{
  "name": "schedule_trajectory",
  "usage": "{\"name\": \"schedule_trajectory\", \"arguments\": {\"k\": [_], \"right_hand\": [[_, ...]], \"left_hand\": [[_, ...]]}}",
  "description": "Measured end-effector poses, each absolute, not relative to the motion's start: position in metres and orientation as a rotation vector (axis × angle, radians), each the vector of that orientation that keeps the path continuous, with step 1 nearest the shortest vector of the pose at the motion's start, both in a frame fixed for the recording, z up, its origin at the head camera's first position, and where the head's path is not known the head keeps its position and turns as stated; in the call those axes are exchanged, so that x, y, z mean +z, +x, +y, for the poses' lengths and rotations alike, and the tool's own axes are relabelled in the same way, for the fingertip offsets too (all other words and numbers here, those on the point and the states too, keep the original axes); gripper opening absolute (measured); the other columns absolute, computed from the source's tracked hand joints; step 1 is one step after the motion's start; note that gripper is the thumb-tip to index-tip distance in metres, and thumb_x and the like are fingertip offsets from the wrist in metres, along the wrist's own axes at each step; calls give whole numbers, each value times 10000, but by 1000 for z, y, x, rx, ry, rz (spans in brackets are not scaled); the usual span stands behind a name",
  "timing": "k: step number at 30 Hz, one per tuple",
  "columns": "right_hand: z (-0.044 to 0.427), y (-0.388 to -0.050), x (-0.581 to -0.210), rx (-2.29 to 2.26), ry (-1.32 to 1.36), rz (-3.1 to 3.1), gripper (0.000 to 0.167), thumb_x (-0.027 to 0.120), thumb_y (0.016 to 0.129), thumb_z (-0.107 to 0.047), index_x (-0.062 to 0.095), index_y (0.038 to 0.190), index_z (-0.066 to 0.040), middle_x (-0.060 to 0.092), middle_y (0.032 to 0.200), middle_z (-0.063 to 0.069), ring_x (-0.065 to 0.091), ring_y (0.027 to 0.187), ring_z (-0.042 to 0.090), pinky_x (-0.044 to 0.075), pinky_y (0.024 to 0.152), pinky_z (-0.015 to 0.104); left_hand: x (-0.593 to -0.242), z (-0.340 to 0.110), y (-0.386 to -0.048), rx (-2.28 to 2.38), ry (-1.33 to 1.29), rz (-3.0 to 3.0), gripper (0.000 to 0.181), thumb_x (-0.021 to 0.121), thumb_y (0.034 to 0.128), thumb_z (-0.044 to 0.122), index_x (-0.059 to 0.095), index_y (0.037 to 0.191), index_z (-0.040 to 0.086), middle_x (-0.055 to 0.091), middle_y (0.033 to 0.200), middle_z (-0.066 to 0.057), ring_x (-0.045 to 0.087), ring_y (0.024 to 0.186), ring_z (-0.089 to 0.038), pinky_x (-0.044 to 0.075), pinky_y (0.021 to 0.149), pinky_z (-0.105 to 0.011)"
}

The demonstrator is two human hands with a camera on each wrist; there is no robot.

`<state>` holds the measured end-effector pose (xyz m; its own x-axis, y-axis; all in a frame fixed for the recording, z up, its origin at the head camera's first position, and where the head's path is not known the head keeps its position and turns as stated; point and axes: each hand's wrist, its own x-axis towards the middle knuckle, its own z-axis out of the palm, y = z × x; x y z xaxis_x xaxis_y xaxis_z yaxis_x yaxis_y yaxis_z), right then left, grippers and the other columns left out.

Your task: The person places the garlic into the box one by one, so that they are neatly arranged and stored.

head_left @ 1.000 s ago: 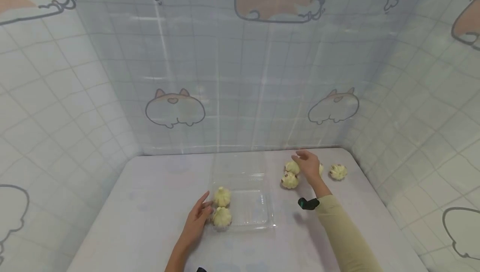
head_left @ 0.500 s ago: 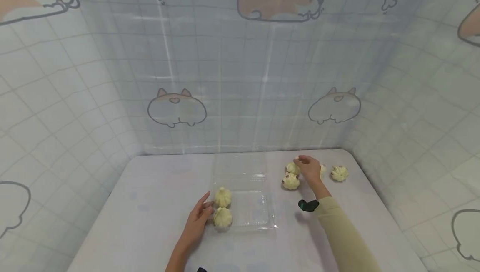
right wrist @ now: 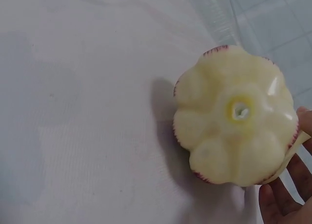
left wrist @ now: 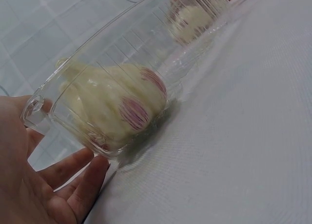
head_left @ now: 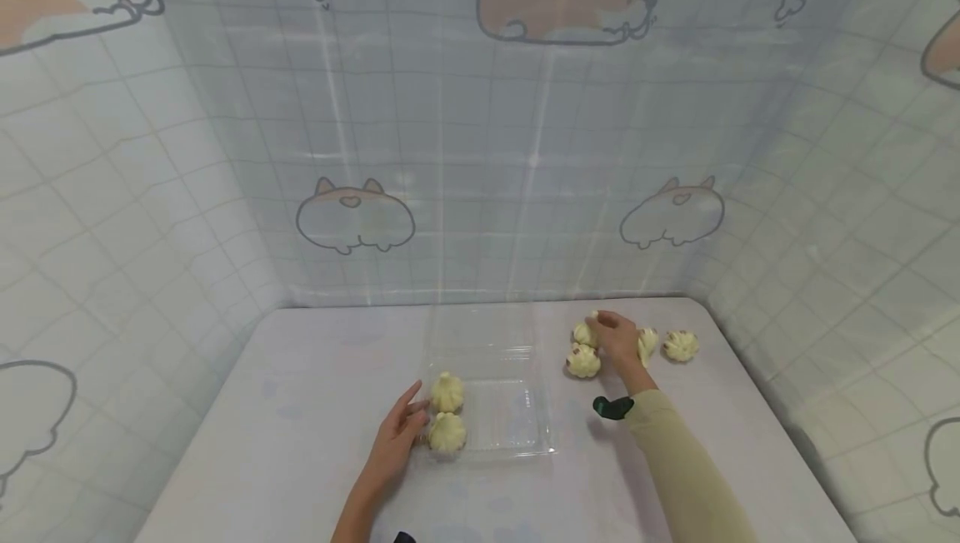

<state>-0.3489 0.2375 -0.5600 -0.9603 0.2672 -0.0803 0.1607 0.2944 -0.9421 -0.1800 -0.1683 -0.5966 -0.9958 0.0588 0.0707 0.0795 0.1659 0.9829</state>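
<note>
A clear plastic clamshell box (head_left: 510,414) lies with its lid laid back, and two garlic bulbs stand along its left side: one rear (head_left: 447,393), one front (head_left: 447,433). My left hand (head_left: 393,439) rests at the box's left edge, fingers loosely extended and touching its wall. At the back right, my right hand (head_left: 617,336) pinches the pale stem of a garlic bulb (head_left: 582,334). Just in front of that bulb lies another garlic bulb (head_left: 583,361); a garlic bulb (right wrist: 236,117), base toward the camera, hides part of the grip in the right wrist view.
Two more garlic bulbs lie right of my right hand: one nearer (head_left: 647,345), one farther (head_left: 681,346). The transparent lid (head_left: 480,326) reaches toward the table's back edge. Patterned curtains (head_left: 480,135) enclose the white table (head_left: 300,410) at the back and sides.
My right hand has lowered slightly toward the rear garlic bulb, its fingers closing at the stem. My left hand and the box have stayed in place; the head view has shifted a little.
</note>
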Motion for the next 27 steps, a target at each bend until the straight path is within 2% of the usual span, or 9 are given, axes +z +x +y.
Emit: {"name": "schedule_trajectory", "arguments": {"k": [6,11,20,27], "right_hand": [[236,-350,-558,1754,-394,-2451,447,659,936,-341,608,1277,-56,582,1278,154,532,1156,307,430,948,466],[236,-350,-553,1760,-403,-2439,463,650,938,-359,598,1290,-62,578,1279,149,532,1146,301,432,939,465],[236,-349,-542,1733,-423,-2447,484,651,929,-392,599,1289,-73,573,1284,140,528,1156,312,437,934,470],[227,-346,-530,1692,-302,-2407,441,693,904,-376,650,1241,-95,620,1237,116,548,1144,285,448,921,449]], "left_hand": [[-596,-168,-180,-2006,-139,-2390,537,520,1024,244,337,1516,132,532,1312,-242,570,1131,-372,484,851,-297],[-594,-169,-180,-1977,-184,-2380,535,506,1030,229,325,1513,87,526,1304,-273,567,1120,-399,495,844,-335],[-596,-168,-182,-1997,-111,-2427,532,513,1025,276,342,1515,158,527,1327,-228,559,1150,-354,480,838,-304],[-595,-169,-182,-2003,-120,-2420,536,515,1025,272,339,1516,148,527,1334,-221,557,1155,-348,481,836,-307]]}}
